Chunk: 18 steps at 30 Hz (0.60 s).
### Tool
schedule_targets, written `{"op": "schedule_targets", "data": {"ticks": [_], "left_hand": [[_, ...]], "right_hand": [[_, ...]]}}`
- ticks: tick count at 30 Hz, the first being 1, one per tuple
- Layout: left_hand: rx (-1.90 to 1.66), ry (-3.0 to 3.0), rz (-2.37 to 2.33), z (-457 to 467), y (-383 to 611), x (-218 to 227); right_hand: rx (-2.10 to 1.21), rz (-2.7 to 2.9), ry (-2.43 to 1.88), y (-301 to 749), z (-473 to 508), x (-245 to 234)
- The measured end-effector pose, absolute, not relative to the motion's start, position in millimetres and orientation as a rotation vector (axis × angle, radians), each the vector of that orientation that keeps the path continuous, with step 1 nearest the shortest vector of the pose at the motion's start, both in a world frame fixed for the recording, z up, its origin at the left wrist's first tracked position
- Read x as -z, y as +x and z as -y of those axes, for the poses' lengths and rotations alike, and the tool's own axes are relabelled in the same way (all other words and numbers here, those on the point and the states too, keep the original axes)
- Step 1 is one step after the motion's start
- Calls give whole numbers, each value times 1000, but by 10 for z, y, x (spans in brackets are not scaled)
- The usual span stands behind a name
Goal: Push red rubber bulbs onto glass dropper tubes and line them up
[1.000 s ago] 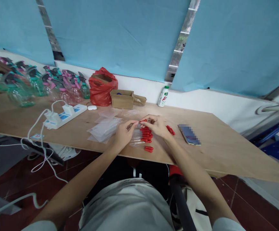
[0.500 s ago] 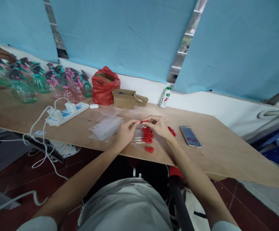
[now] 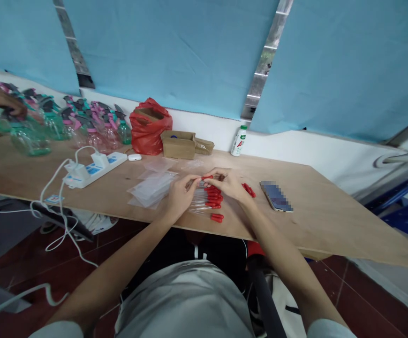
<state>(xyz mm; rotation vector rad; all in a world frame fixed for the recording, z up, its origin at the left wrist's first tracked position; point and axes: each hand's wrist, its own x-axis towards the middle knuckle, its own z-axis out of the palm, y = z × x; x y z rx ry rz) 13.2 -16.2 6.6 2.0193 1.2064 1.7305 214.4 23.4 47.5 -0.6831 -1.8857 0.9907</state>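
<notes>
My left hand (image 3: 182, 192) is closed in a pinch at the thin shaft end of a red-handled screwdriver (image 3: 207, 177). The thumb and fingers of my right hand (image 3: 228, 183) close around its red handle, covering part of it. Just below both hands lies a row of red-handled screwdrivers (image 3: 213, 205) with thin, shiny shafts pointing left; some seem to be in clear bags, though the plastic is hard to make out. More red handles (image 3: 248, 189) rest to the right of my right hand. Flat clear plastic bags (image 3: 151, 188) are spread left of my left hand.
A phone (image 3: 276, 196) lies at right, a white bottle (image 3: 238, 141) by the wall. Behind the bags stand a cardboard box (image 3: 178, 145) and red plastic bag (image 3: 147, 134). Further left are a power strip (image 3: 94, 170), several spray bottles (image 3: 30, 138) and another person's hand (image 3: 5, 101).
My hands keep the same pinch, almost unmoved. The whole view has shifted slightly. At far left, the other person's hand has moved down onto a spray bottle's top.
</notes>
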Motion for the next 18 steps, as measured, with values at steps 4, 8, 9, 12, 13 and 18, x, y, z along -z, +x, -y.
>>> {"op": "schedule_targets", "data": {"ticks": [4, 8, 9, 12, 13, 18], "left_hand": [[-1770, 2075, -1325, 170, 129, -100], [-1741, 2145, -1385, 151, 103, -102], [-1713, 2173, -1383, 147, 97, -100], [-1658, 2214, -1380, 154, 96, -102], [-1660, 2214, -1391, 162, 99, -107], [-1747, 2157, -1403, 200, 109, -143]], "right_hand": [[-856, 1928, -706, 2140, -203, -535], [-824, 1919, -701, 2180, -247, -522], [-826, 1918, -707, 2191, -262, -512], [-850, 1918, -722, 2211, -288, -492], [-856, 1913, -718, 2213, -289, -491], [-898, 1888, -702, 2192, -262, -512]]}}
